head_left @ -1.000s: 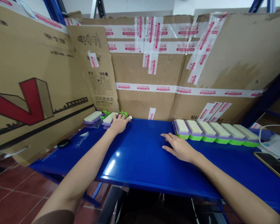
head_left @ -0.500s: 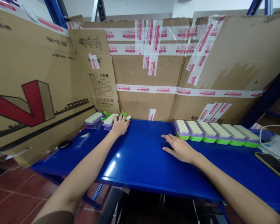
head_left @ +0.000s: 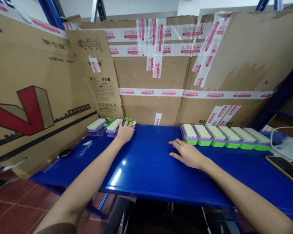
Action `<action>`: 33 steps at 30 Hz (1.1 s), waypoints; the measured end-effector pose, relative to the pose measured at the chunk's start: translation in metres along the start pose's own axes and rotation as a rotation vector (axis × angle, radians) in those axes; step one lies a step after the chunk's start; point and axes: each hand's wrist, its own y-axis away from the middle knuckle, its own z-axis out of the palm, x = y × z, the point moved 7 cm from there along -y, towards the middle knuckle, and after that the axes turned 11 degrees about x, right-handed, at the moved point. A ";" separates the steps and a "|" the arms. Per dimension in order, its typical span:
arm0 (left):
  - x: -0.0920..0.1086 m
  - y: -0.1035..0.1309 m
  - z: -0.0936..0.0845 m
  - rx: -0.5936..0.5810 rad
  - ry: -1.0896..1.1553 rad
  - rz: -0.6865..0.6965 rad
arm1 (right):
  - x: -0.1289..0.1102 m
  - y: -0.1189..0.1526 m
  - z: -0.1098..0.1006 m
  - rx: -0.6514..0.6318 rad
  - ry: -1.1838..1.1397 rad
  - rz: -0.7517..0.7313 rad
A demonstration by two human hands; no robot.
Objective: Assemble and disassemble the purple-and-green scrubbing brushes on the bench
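Note:
My left hand [head_left: 126,131] lies at the far left of the blue table [head_left: 146,162], its fingers spread over the end of a purple scrubbing brush with pale bristles [head_left: 114,124] and touching bright green pieces [head_left: 128,119] behind it. What is under the palm is hidden. Another purple brush [head_left: 96,124] lies bristles up to the left, with more green pieces [head_left: 109,121] beside it. My right hand [head_left: 185,153] rests on the table with fingers apart and nothing in it, just in front of the leftmost brush [head_left: 189,135] of a row of green-and-purple brushes.
Several brushes [head_left: 231,138] stand side by side, bristles up, along the right back. A phone [head_left: 285,169] and a white device with a cable [head_left: 286,146] lie at the right end. Taped cardboard [head_left: 148,74] walls the back and left. A black round object [head_left: 65,153] sits near the left edge.
The view has shifted slightly. Both hands stay in nearly the same places, and the brushes have not visibly moved.

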 end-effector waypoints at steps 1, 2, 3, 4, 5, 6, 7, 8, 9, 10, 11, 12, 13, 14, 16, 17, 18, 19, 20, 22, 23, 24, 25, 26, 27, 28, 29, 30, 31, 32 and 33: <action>-0.001 0.000 0.000 -0.001 -0.005 -0.002 | 0.000 0.000 0.000 0.003 0.008 0.001; -0.001 0.000 0.001 -0.003 -0.010 -0.002 | 0.001 -0.001 0.000 0.013 0.016 0.008; -0.002 0.001 0.002 -0.005 -0.014 -0.002 | 0.003 -0.001 0.000 0.026 0.021 0.019; -0.002 0.001 0.002 -0.007 -0.018 0.000 | 0.005 -0.002 0.000 0.043 0.023 0.035; -0.002 0.001 0.003 -0.009 -0.022 0.002 | 0.007 -0.003 -0.001 0.064 0.022 0.053; -0.002 0.001 0.003 -0.010 -0.026 0.004 | 0.009 -0.004 -0.003 0.093 0.021 0.071; -0.002 0.001 0.003 -0.010 -0.029 0.005 | 0.011 -0.006 -0.005 0.129 0.024 0.086; -0.002 0.002 0.004 -0.010 -0.030 0.007 | 0.014 -0.007 -0.009 0.172 0.032 0.097; -0.003 0.002 0.004 -0.011 -0.031 0.008 | 0.015 -0.008 -0.014 0.216 0.049 0.104; -0.003 0.002 0.004 -0.011 -0.031 0.010 | 0.017 -0.009 -0.018 0.260 0.076 0.108; -0.003 0.002 0.005 -0.011 -0.030 0.011 | 0.019 -0.010 -0.023 0.299 0.116 0.117; -0.003 0.002 0.005 -0.011 -0.029 0.011 | 0.022 -0.010 -0.027 0.332 0.167 0.135; -0.003 0.002 0.006 -0.010 -0.028 0.010 | 0.025 -0.010 -0.030 0.356 0.227 0.164; -0.003 0.002 0.006 -0.008 -0.026 0.009 | 0.030 -0.009 -0.033 0.372 0.293 0.203; -0.004 0.002 0.007 -0.004 -0.023 0.004 | 0.039 -0.006 -0.035 0.383 0.417 0.286; -0.004 0.002 0.007 -0.002 -0.020 0.001 | 0.044 -0.004 -0.034 0.380 0.463 0.316; -0.005 0.003 0.007 -0.001 -0.018 -0.002 | 0.048 -0.003 -0.032 0.373 0.497 0.333; -0.005 0.003 0.007 -0.001 -0.016 -0.003 | 0.052 -0.002 -0.030 0.367 0.515 0.338; -0.005 0.003 0.007 -0.001 -0.014 -0.004 | 0.057 -0.001 -0.026 0.359 0.521 0.342; -0.005 0.002 0.007 0.000 -0.009 -0.003 | 0.066 0.001 -0.018 0.337 0.521 0.352; -0.005 0.002 0.007 0.001 -0.006 -0.002 | 0.071 0.001 -0.013 0.321 0.517 0.348; -0.005 0.002 0.006 0.002 -0.002 -0.002 | 0.075 0.001 -0.010 0.310 0.513 0.346; -0.004 0.002 0.005 0.004 0.003 -0.001 | 0.079 0.001 -0.006 0.303 0.511 0.343; -0.004 0.002 0.004 0.008 0.009 -0.001 | 0.083 0.001 -0.004 0.295 0.509 0.341; -0.003 0.002 0.002 0.013 0.015 0.000 | 0.085 0.001 -0.002 0.288 0.507 0.338; -0.002 0.002 0.000 0.020 0.022 0.001 | 0.087 0.001 -0.001 0.282 0.502 0.332; -0.001 0.001 -0.002 0.029 0.030 0.003 | 0.087 0.001 -0.001 0.277 0.496 0.324; 0.001 0.001 -0.005 0.039 0.038 0.006 | 0.087 0.001 -0.002 0.275 0.489 0.318; 0.004 0.001 -0.007 0.049 0.048 0.011 | 0.086 0.001 -0.003 0.274 0.482 0.312; 0.007 0.001 -0.009 0.057 0.058 0.017 | 0.085 0.001 -0.004 0.271 0.477 0.310; 0.011 0.000 -0.012 0.065 0.067 0.024 | 0.083 0.001 -0.006 0.265 0.475 0.314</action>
